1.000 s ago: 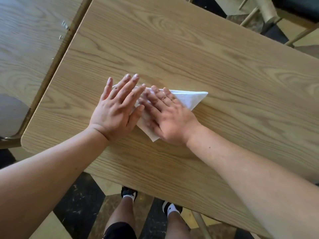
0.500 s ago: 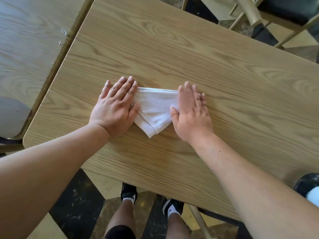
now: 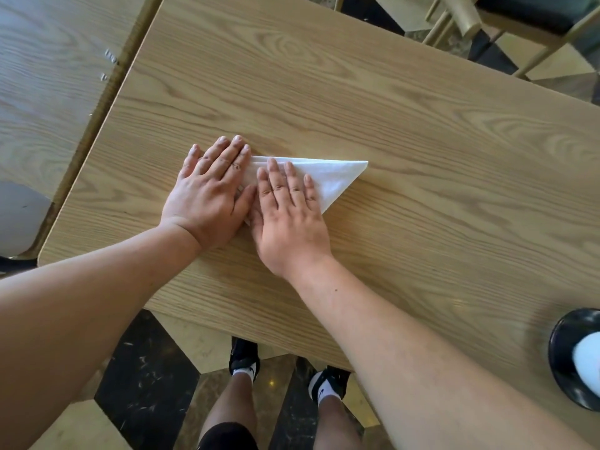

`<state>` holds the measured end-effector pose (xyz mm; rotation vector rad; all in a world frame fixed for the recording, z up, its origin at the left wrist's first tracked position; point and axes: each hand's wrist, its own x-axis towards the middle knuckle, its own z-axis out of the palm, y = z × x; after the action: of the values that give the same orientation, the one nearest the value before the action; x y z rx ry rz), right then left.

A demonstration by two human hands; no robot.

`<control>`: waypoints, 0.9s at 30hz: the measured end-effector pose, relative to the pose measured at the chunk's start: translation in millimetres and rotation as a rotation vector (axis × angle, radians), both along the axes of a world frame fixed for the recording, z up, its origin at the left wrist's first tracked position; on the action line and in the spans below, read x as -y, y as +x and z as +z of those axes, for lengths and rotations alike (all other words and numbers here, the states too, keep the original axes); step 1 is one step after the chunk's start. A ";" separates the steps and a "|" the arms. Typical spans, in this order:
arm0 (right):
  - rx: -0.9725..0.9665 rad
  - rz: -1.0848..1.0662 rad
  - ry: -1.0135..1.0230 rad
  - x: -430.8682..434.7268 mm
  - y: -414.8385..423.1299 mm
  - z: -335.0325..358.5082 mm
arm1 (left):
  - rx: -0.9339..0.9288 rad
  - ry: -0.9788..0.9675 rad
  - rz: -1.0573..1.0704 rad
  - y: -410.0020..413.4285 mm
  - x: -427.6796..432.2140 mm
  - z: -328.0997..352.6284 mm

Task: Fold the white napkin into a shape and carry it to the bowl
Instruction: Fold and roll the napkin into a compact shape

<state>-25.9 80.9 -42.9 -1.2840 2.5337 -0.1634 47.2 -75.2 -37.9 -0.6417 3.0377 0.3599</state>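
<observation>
Napkin (image 3: 328, 180), folded into a triangle, is lying on the table (image 3: 422, 157) while left hand (image 3: 207, 196) and right hand (image 3: 289, 219) are pressing it, fingers flat and outstretched, gripping nothing.

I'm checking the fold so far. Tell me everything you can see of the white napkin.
The napkin is plain white, cloth-like, folded into a flat triangle lying on the wooden table. Its long straight edge runs along the far side, ending in a sharp point at the right; another edge slants back toward the person. Layered edges show near the left end. The left hand presses flat on its left part and the right hand on its middle, hiding much of it. Only the right tip is uncovered.
</observation>
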 end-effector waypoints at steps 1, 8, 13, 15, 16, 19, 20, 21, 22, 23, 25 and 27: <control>-0.008 0.014 0.003 -4.6 -2.6 -0.7 | -0.001 0.001 -0.003 0.1 -0.2 0.3; -0.004 -0.026 0.081 -36.6 -20.5 2.1 | -0.004 -0.008 -0.013 1.5 -0.6 0.6; 0.021 -0.080 0.088 -45.9 -24.3 4.8 | -0.012 0.018 -0.013 1.9 0.2 -0.5; 0.037 -0.086 0.083 -44.9 -23.9 8.2 | -0.031 0.033 -0.009 2.3 0.0 -1.4; 0.049 -0.086 0.082 -44.5 -24.3 10.4 | -0.043 0.046 -0.005 2.8 -0.3 -0.8; 0.065 -0.080 0.084 -47.1 -27.2 15.7 | -0.061 0.083 0.007 2.9 -2.0 4.3; 0.067 -0.084 0.079 -49.0 -27.5 17.2 | -0.051 0.094 0.017 1.1 -3.1 9.6; 0.073 -0.093 0.067 -50.8 -27.3 18.9 | -0.024 0.103 0.037 -1.4 -4.1 17.2; 0.079 -0.106 0.051 -52.1 -26.6 20.9 | 0.021 0.109 0.065 -4.4 -5.9 25.6; 0.082 -0.121 0.029 -52.8 -24.1 23.4 | 0.077 0.103 0.094 -6.9 -7.7 34.5; 0.088 -0.136 -0.019 -53.4 -15.8 29.8 | 0.216 0.106 0.148 -9.8 -12.2 53.0; 0.101 -0.094 -0.070 -56.4 -3.0 35.8 | 0.369 0.174 0.210 -9.4 -17.1 66.8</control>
<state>-28.9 137.2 -7.0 -1.1520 2.5232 -0.3311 37.8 -58.1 29.0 -0.9031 2.5658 0.4466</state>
